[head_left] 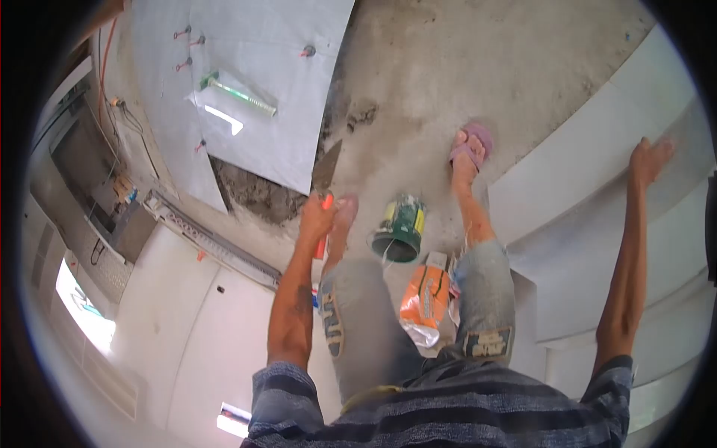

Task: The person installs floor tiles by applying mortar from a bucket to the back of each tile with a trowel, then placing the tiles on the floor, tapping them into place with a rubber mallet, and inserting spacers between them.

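Note:
My left hand (317,218) is closed around the orange handle of a pointed trowel (326,168). The trowel's blade points away from me, over the floor beside the edge of a large pale tile (261,142). Rough grey mortar (254,193) shows in a gap at the near edge of that tile. Off to the right, my right hand (651,160) rests against a white panel-like surface (597,138), fingers stretched out and holding nothing. Between my feet a green bucket (398,233) with yellow labels lies tilted, its mouth toward me.
An orange and white bag (424,299) lies between my legs. On the tile rests a green T-headed tool (239,95), mallet-like, near several small red-topped clips (308,51). A long metal rail-like tool (213,239) lies at left. Bare concrete floor (485,60) stretches ahead.

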`<state>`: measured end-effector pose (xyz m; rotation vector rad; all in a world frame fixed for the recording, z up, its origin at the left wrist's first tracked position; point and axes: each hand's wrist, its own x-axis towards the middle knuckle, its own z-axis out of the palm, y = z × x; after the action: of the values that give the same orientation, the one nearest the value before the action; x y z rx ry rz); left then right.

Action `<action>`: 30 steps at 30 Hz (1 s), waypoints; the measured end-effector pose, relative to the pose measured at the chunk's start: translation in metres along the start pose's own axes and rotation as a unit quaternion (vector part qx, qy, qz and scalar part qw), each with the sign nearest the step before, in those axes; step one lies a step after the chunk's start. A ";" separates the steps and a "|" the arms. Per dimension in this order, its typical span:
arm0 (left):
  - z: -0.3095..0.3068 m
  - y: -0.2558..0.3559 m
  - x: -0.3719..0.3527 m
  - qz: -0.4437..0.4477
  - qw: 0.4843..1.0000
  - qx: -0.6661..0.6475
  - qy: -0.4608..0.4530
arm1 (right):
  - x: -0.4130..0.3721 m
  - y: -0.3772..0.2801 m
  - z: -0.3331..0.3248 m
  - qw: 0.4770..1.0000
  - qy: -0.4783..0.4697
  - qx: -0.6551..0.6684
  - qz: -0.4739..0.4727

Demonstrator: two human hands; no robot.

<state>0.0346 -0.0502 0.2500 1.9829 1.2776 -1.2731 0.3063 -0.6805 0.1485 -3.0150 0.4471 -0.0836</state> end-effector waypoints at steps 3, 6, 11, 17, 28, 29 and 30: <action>0.052 -0.037 0.036 0.063 0.991 0.070 0.094 | -0.071 -0.093 -0.053 0.990 -0.109 0.079 0.030; 0.093 -0.035 0.063 0.109 0.983 0.057 0.136 | -0.178 -0.214 -0.111 0.868 -0.270 0.392 0.144; 0.106 -0.013 0.115 0.161 0.971 0.079 0.156 | -0.301 -0.322 -0.145 0.689 -0.521 0.477 0.163; 0.105 -0.044 0.226 0.281 0.925 0.086 0.239 | -0.374 -0.320 -0.133 0.634 -0.581 0.478 0.180; 0.089 0.035 0.229 0.224 0.947 -0.066 0.221 | -0.396 -0.326 -0.128 0.673 -0.617 0.371 0.170; 0.091 0.039 0.229 0.224 0.944 -0.083 0.228 | -0.388 -0.332 -0.130 0.671 -0.613 0.370 0.193; 0.091 0.042 0.230 0.222 0.944 -0.098 0.224 | -0.394 -0.326 -0.128 0.703 -0.602 0.353 0.137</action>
<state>0.0633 -0.0338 0.0010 2.3100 1.0029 -0.4797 0.0145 -0.2651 0.2920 -1.6501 0.4909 1.2982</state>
